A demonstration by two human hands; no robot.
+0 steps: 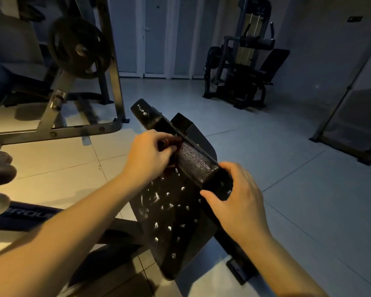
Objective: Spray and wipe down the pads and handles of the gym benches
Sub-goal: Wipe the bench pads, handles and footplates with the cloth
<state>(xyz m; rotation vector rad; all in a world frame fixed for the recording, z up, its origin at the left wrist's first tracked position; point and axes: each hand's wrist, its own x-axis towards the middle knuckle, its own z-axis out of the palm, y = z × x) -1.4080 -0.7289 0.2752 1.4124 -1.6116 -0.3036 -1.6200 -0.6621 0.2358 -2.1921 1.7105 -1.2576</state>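
The roller pad (194, 165) slants towards the lower right, with the left hand (150, 153) pinching a dark cloth (177, 142) against it and the right hand (238, 202) gripping its near end.

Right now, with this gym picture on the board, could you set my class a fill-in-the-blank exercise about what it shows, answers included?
1. The flat pad is dotted with ______ specks.
2. The right hand grips the near end of the roller pad, the left hand is further along it, and the roller's covering is coloured ______.
3. The weight plate hangs to the ______ of the roller pad.

Answers: white; black; left
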